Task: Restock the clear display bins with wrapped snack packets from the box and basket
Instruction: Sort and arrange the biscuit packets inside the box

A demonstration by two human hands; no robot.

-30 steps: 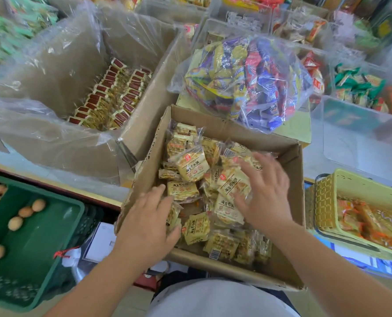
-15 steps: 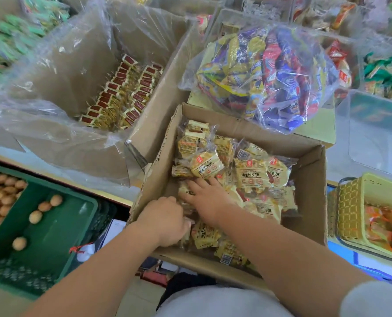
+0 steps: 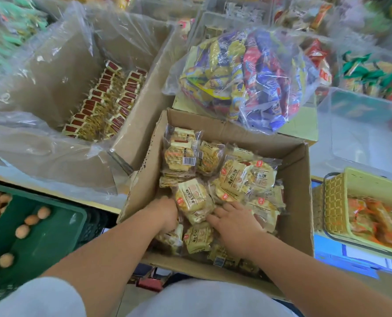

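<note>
Head view: both hands down in cardboard box [image 3: 295,202], close to body. Left hand [image 3: 166,212] at left side of pile, fingers buried under yellow snack packets [image 3: 234,177], cannot tell how they lie. Right hand [image 3: 237,223] just beside it, fingers [image 3: 230,208] a bit spread, resting on packets. Packets heaped loose in box. Yellow basket [image 3: 334,202] to right, orange packets inside. Green crate [image 3: 41,236] to left. Farther back: big lined box [image 3: 140,124], clear bag of mixed snacks [image 3: 247,72], clear bin [image 3: 355,124] behind basket.
</note>
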